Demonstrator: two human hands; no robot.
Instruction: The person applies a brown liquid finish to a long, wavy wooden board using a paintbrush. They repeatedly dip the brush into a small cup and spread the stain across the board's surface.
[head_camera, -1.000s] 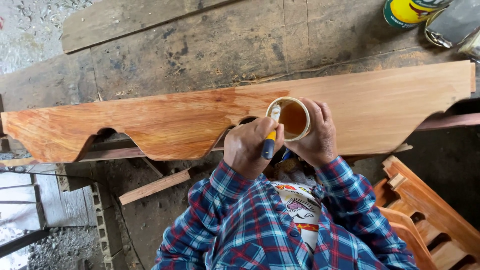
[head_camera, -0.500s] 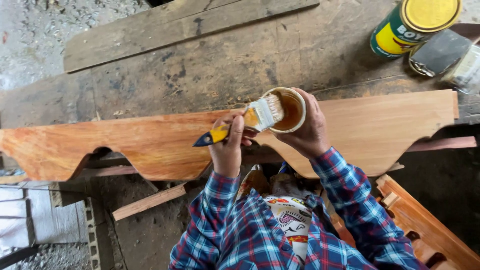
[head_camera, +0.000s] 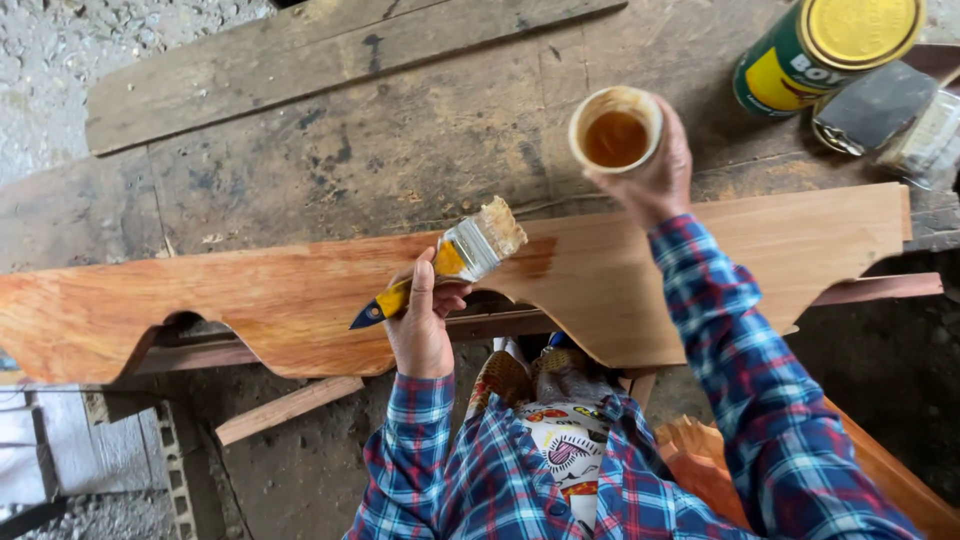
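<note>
Left hand (head_camera: 420, 330) clamped on the yellow handle of a paintbrush (head_camera: 455, 258), bristles wet and resting just above it on the scalloped wooden board (head_camera: 250, 300). Right hand (head_camera: 655, 180) closed around a small cup (head_camera: 615, 130) of amber liquid, raised well beyond the brush over the worn desk (head_camera: 350, 150). Green-and-yellow can (head_camera: 825, 50) farther right of the cup. Brush likely light, bristles soft, handle possibly slippery; best gripped mid-handle. Cup open-topped, spill-prone; best kept level, held round its wall.
</note>
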